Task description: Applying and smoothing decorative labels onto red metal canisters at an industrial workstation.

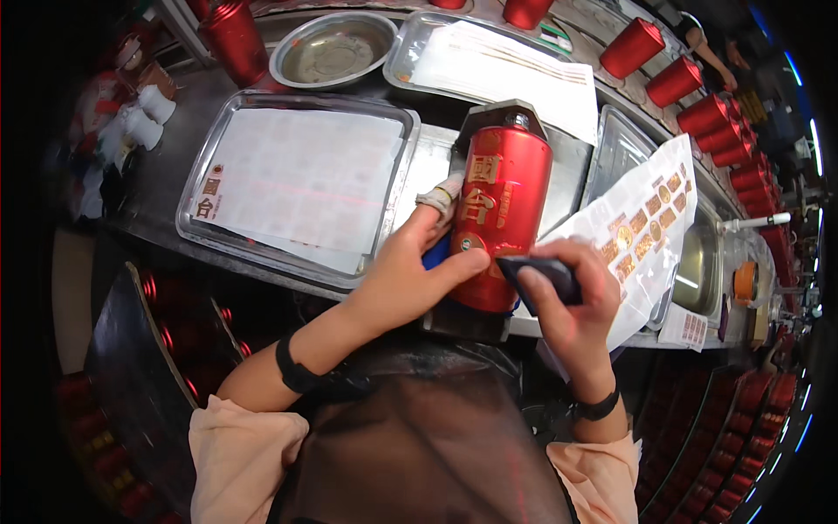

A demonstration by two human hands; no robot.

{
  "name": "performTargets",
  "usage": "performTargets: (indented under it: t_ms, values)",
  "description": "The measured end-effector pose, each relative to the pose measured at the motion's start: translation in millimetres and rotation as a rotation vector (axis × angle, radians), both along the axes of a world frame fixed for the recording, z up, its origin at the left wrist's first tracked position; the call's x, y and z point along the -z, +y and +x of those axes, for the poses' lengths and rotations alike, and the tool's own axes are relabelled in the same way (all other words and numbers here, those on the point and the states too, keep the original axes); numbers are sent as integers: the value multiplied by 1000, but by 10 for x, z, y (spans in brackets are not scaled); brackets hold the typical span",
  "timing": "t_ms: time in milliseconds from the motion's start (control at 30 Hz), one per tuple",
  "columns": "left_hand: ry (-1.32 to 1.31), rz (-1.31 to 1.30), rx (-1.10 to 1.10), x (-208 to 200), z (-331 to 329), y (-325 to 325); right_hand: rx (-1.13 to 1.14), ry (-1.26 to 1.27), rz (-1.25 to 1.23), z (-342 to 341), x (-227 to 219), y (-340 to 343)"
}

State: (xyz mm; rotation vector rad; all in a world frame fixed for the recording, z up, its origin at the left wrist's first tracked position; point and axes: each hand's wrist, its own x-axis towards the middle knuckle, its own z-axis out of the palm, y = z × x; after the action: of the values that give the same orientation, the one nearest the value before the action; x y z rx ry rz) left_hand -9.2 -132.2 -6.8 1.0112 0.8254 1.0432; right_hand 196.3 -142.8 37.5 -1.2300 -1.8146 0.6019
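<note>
A red bottle (515, 188) with gold characters lies in a dark metal holder (485, 326), its neck pointing away from me. My left hand (408, 262) grips its left side, the thumb pressed on the front near the base and white wrapping around a finger. In my right hand (576, 297) is a dark scraper (550, 281); its edge meets the lower front of the bottle, beside a gold patch. Under and beyond that hand hangs a white decal sheet (650, 218) with rows of gold designs. Something blue shows between my left hand and the bottle.
To the left, a metal tray (188, 196) holds pale sheets. Behind it stand a round metal basin (284, 65) and another tray (401, 65) with white sheets. More red bottles (633, 48) line the back right. A sink (698, 262) with a tap (755, 223) is at right.
</note>
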Motion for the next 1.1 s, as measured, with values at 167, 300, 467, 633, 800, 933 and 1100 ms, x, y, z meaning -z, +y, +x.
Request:
performTargets:
  t_ms: [167, 300, 467, 633, 800, 933, 1100]
  values:
    - [-24, 16, -8, 91, -82, -63, 82, -46, 52, 27, -33, 95]
    - [106, 79, -23, 96, 0, -65, -11, -129, 72, -37, -33, 51]
    - [141, 136, -137, 155, 54, -90, 21, -54, 33, -7, -82, 2]
    - [104, 147, -135, 170, 35, -112, 9, -174, 69, -92, -112, 149]
    - [286, 236, -51, 161, -253, -250, 10, -96, 122, -2, -114, 90]
    - [753, 689, -9, 190, -309, -297, 69, -14, 66, 24, 84, -33]
    - [900, 757, -14, 107, -249, -295, 85, 36, 33, -19, 97, -54]
